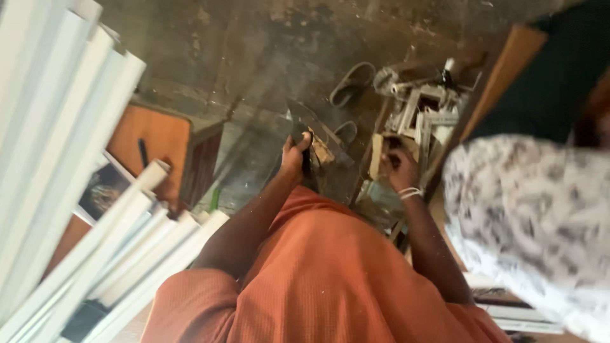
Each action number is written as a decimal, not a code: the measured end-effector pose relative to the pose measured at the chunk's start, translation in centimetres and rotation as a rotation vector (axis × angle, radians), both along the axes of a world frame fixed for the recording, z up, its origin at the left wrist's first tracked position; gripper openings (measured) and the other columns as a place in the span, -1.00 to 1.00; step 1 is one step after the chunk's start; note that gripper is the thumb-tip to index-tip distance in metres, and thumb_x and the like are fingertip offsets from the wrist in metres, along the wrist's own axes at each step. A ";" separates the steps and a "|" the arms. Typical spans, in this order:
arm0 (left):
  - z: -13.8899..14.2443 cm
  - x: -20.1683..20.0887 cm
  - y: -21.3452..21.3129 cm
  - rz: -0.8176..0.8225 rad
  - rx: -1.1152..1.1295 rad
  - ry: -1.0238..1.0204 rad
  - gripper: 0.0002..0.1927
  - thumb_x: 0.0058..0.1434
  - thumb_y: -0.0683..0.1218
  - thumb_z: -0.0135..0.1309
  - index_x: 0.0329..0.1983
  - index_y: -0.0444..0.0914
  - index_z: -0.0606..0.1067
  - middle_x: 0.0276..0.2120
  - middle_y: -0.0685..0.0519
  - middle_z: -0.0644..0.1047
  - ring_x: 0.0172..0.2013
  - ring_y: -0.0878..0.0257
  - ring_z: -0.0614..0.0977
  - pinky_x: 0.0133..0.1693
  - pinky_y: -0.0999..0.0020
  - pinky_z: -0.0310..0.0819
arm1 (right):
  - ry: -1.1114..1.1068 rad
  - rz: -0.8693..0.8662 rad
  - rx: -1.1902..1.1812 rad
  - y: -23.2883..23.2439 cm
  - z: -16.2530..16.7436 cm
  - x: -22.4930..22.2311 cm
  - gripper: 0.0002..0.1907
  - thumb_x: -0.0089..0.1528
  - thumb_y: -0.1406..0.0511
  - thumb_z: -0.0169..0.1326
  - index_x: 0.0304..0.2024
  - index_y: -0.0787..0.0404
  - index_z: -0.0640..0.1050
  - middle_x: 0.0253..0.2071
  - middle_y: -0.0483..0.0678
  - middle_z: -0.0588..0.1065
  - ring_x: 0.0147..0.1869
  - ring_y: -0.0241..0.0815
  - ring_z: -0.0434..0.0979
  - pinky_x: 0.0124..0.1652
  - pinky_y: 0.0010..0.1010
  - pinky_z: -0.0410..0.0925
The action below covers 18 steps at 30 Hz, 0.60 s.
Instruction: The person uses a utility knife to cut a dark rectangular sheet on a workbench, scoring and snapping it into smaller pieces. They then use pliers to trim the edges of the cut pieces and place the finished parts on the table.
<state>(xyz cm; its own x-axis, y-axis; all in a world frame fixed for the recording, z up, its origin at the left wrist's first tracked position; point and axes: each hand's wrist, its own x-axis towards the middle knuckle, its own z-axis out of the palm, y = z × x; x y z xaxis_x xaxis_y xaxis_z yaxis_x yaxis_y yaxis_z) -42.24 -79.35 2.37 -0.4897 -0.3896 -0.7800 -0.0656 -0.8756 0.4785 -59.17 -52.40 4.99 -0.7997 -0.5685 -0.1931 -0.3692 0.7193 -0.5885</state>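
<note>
A view looking down a person's orange garment (318, 279) at a rough concrete floor (254, 51). From 7 to 10 o'clock, a bundle of long white strips (70, 159) leans across the frame. Beside it, at 9 o'clock, an orange-brown wooden stool (155, 136) stands on the floor. Just left of centre, the left hand (294, 155) is clamped around a dark tool (306, 143), blurred, whose wider end points toward 12 o'clock. Right of centre, the right hand (399, 166), with a white band at the wrist, has its fingers curled on a pale wooden piece (381, 149). At 1 o'clock lie a sandal (351, 82) and a heap of pale frame pieces (426, 108). At 3 to 4 o'clock another person's mottled white cloth (534, 216) fills the edge.
</note>
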 end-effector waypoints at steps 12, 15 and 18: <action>9.5 -12.5 -33.6 0.549 -0.142 -0.060 -0.57 0.28 -0.03 0.19 0.18 -0.23 0.44 -0.03 0.02 0.57 -0.05 0.13 0.56 -0.04 0.20 0.47 | -0.428 0.045 0.713 -19.4 6.1 -20.2 -0.55 0.25 0.04 0.13 0.10 0.08 0.63 0.06 0.02 0.63 0.11 0.06 0.65 0.08 -0.14 0.50; 8.7 -14.2 -41.3 0.689 -0.172 0.170 -0.58 0.27 -0.11 0.18 0.18 -0.21 0.42 -0.06 0.05 0.55 -0.05 0.13 0.56 -0.02 0.17 0.50 | -0.620 -0.008 0.454 -27.9 4.7 -26.2 -0.57 0.20 0.09 0.19 0.00 0.23 0.63 -0.09 0.03 0.67 -0.06 0.10 0.68 -0.01 -0.14 0.50; 7.1 -16.0 -48.8 0.766 -0.236 0.110 -0.58 0.35 -0.10 0.16 0.24 -0.20 0.39 -0.05 0.05 0.53 -0.05 0.13 0.54 0.00 0.15 0.46 | -0.417 0.124 0.513 -37.3 3.3 -33.2 -0.51 0.20 0.01 0.26 0.01 0.19 0.62 -0.10 -0.01 0.66 -0.04 -0.05 0.67 0.01 -0.18 0.47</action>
<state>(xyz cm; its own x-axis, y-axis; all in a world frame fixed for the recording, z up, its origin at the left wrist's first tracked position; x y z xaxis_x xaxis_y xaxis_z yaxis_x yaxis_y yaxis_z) -58.24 -128.20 9.44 -0.0894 -0.7965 -0.5980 0.5702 -0.5332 0.6249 -92.36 -89.69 8.32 -0.5344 -0.4051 -0.7418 -0.2826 0.9128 -0.2949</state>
